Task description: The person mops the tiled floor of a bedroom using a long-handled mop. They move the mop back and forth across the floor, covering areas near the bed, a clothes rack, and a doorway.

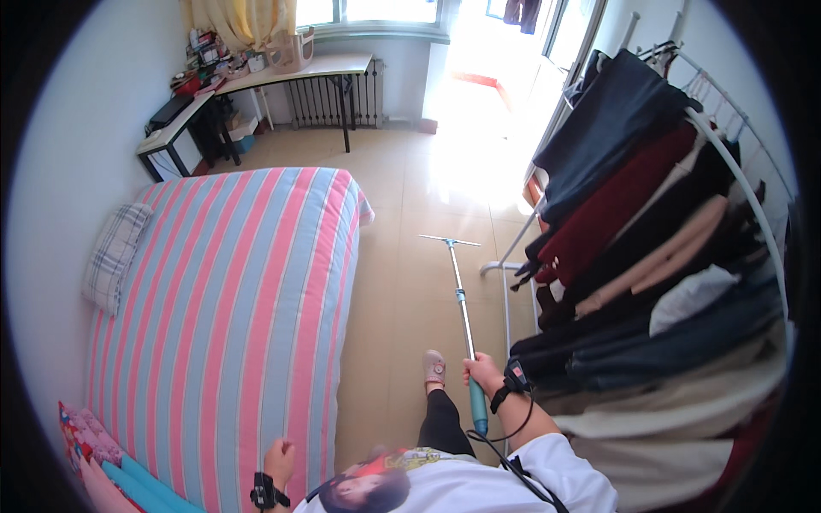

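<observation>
My right hand [484, 373] is wrapped around the pole of a long squeegee [466, 318], just above its teal grip. The pole is silver with a blue joint, and it slants forward over the tiled floor to a thin T-shaped head. Whether that head touches the floor I cannot tell. My left hand [280, 460] is loosely closed with nothing visible in it, low beside the edge of the striped bed [231, 325]. Both wrists wear black straps with small devices, and a cable runs from the right one.
At my right, a white clothes rack [774, 248] full of hanging garments stands near the squeegee. A plaid pillow [118, 256] lies on the bed's left side. Beyond the bed are a cluttered desk [299, 68] and a radiator [329, 104]. Bright light comes through a doorway [492, 77].
</observation>
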The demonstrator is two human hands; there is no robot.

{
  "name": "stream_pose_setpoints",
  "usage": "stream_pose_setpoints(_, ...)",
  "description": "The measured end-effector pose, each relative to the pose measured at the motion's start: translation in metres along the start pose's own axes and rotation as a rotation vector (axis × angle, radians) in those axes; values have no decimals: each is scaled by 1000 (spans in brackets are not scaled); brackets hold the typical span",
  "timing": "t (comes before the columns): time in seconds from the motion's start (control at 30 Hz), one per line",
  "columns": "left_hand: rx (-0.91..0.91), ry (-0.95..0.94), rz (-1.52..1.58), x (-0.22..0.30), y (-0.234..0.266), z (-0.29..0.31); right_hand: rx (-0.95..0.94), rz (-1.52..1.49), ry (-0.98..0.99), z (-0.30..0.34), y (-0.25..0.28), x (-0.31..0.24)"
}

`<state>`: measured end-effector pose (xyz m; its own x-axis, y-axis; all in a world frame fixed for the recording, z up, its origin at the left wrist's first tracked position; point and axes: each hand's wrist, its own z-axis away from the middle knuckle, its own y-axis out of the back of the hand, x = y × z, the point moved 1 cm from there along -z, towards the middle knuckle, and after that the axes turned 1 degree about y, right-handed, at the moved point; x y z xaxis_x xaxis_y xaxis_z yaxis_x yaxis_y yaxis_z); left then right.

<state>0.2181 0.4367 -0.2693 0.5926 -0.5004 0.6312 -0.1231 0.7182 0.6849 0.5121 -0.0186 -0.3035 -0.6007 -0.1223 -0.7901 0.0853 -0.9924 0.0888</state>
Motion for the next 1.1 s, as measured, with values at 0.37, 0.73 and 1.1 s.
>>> stream_pose_setpoints(0.37, -363, 494, -159, 22, -108, -94, 156, 39, 100, -452, 76, -230)
stream_pose_setpoints(0.73, -390, 572, -69, 156, -141, -185, 183, 26, -28, -667, 90, -357)
stream_pose_setpoints(1.1, -492, 553, 57, 145, -170, -192, 183, 234, -319, -651, 134, -306)
